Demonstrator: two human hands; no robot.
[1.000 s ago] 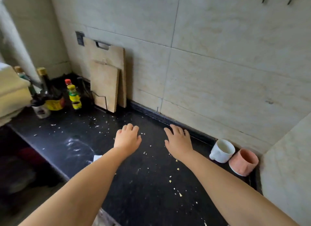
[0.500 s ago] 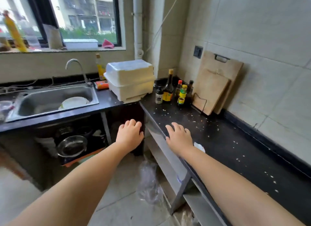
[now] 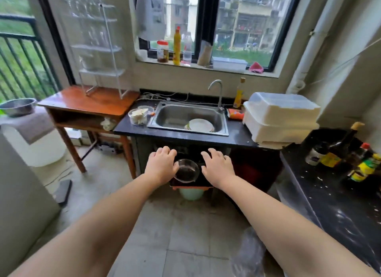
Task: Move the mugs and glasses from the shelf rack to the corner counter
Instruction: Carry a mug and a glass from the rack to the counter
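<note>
A white wire shelf rack (image 3: 99,49) stands on a wooden table (image 3: 88,103) at the far left, blurred; what sits on its shelves cannot be made out. My left hand (image 3: 161,165) and my right hand (image 3: 217,166) are stretched out in front of me, palms down, fingers apart, holding nothing. Both hover in the air before the sink counter (image 3: 185,135), far from the rack. The black counter (image 3: 329,194) runs along the right edge. No mugs or glasses are clearly visible.
A steel sink (image 3: 188,119) holds white plates. A white lidded dish box (image 3: 281,119) and sauce bottles (image 3: 348,153) stand at the right. A pot (image 3: 186,170) sits under the sink. A metal bowl (image 3: 17,106) rests on a white appliance at the left. Tiled floor lies below.
My view has swung left, from the corner counter with a white mug and a pink mug, past the bottles, to the sink and the shelf rack. Both hands stay empty and outstretched.
</note>
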